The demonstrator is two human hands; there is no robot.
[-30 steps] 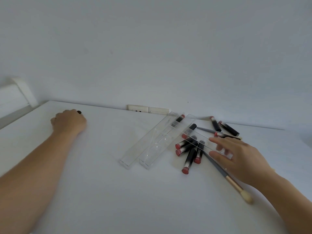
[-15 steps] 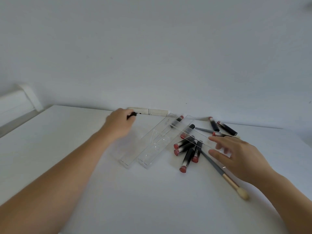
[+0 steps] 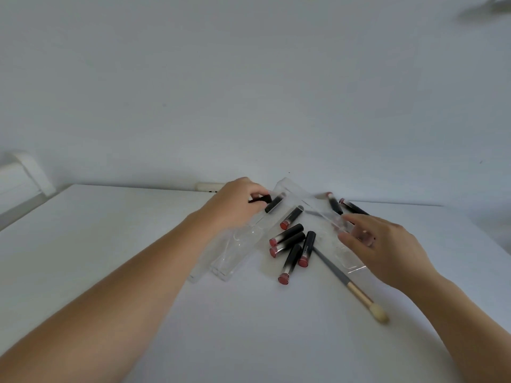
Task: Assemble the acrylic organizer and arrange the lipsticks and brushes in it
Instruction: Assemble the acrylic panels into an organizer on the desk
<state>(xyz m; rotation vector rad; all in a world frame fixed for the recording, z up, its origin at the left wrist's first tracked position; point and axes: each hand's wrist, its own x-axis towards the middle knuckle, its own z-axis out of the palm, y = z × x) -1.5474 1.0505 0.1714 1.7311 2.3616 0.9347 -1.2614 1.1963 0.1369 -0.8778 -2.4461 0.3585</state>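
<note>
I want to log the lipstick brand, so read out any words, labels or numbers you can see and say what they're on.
Nothing can be read.
Lipstick nearest the brush: faint pale print along the black barrel, too small and blurred to read.
Other lipsticks, acrylic pieces, wall: no visible text.

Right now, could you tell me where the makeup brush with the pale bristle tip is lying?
The makeup brush lies flat on the white table, right of centre in the head view, its bristles toward the camera, between the lipstick cluster and the right hand.
</note>
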